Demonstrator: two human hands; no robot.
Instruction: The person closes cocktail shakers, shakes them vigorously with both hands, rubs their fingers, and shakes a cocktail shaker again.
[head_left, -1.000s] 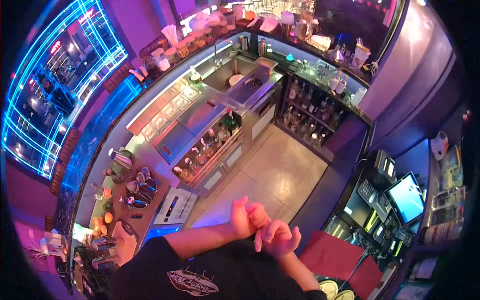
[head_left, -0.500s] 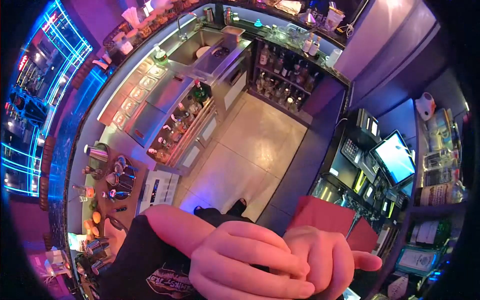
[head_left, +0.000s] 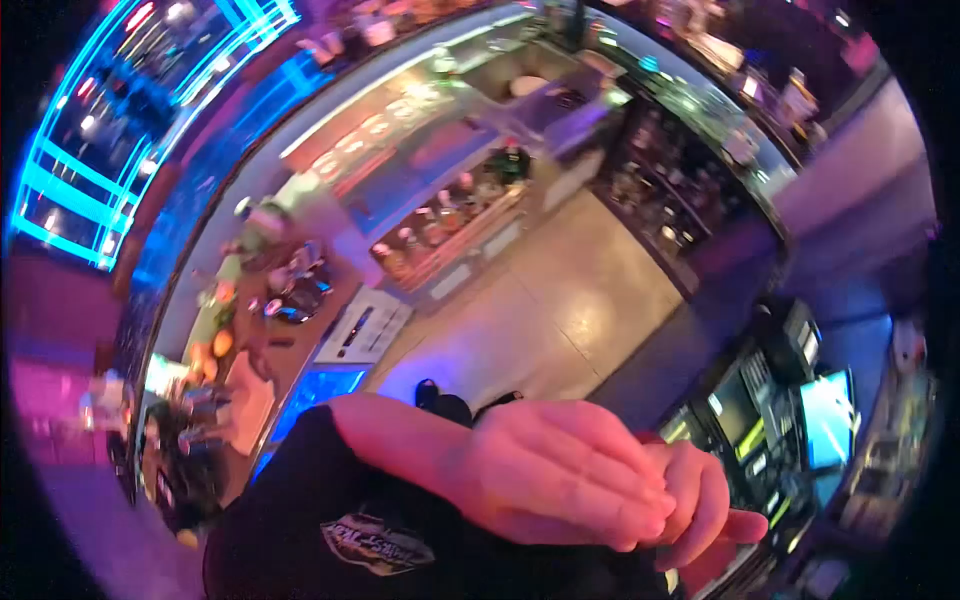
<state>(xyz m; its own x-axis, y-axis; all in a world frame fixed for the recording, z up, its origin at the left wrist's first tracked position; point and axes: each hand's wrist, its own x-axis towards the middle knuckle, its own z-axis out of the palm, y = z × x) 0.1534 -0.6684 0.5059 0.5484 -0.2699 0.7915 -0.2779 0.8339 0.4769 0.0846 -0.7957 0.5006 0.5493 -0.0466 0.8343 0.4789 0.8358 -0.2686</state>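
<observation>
My left hand reaches across my body at the bottom centre, its fingers pressed together and bent over the knuckle side of my right hand. My right hand is beneath and to the right of it, with fingers curled and one digit sticking out to the right. The two hands touch. Their palms are hidden, so I cannot see whether anything lies between them. A black sleeve covers my left upper arm, and a printed logo shows on the black shirt.
Left, a brown counter holds bar tools and orange fruit. Ahead are a bottle rack, a sink and bottle shelves. A lit screen stands right. Tiled floor lies between.
My view has turned left, so the surroundings shift right and blur. My hands stay together, a little further right in view, with the left fingers more closely bunched over the right hand.
</observation>
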